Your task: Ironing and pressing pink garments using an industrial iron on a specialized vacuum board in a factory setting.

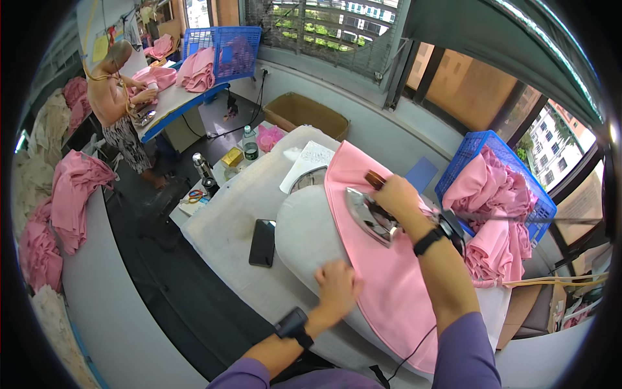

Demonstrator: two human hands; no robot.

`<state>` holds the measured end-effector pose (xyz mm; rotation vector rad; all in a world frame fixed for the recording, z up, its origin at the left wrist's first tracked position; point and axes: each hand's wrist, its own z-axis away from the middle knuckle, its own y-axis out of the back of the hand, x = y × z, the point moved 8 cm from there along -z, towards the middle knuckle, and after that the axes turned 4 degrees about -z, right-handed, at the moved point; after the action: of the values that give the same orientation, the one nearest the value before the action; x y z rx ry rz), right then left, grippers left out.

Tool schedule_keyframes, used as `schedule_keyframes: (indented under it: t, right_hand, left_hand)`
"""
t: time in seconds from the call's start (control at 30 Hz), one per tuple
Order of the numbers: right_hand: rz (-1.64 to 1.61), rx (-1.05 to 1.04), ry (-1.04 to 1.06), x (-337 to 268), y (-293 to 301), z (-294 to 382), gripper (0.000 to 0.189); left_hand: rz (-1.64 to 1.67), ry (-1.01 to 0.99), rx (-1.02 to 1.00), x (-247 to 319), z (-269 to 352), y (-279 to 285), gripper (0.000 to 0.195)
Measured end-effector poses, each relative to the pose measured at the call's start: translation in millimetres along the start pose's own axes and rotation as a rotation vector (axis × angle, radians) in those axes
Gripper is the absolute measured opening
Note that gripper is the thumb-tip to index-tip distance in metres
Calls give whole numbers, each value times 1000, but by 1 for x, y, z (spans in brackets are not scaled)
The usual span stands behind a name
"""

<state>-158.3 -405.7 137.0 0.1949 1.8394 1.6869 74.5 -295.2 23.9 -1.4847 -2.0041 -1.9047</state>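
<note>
Pink fabric (384, 277) lies spread over a padded pressing board (303, 233) that stands on a cloth-covered table (218, 228). My right hand (398, 197) grips the handle of a steam iron (371, 216), whose shiny metal body rests on or just above the fabric. My left hand (337, 287) is blurred, its fingers bent at the fabric's left edge; whether it pinches the cloth cannot be told. A black smartphone (262, 243) lies on the table left of the board.
A blue plastic crate (544, 199) overflows with pink cloth at right. Bottles, scissors (195, 196) and a steel flask (201, 165) stand on a side surface at left. A cardboard box (311, 114) is behind the table. Another person (109, 97) works at a far table. Hoses (559, 279) run at right.
</note>
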Motion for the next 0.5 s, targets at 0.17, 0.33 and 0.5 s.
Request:
schedule_keyframes:
  t: [0.17, 0.33, 0.5]
  right_hand:
    - [102, 17, 83, 12, 33, 37, 42]
    - [169, -95, 614, -91, -23, 73, 44]
    - [-55, -9, 654, -181, -47, 67, 33]
  left_hand:
    - [451, -9, -155, 25, 111, -13, 28]
    - [805, 208, -317, 31, 133, -23, 24]
    - [712, 226, -455, 26, 157, -36, 30]
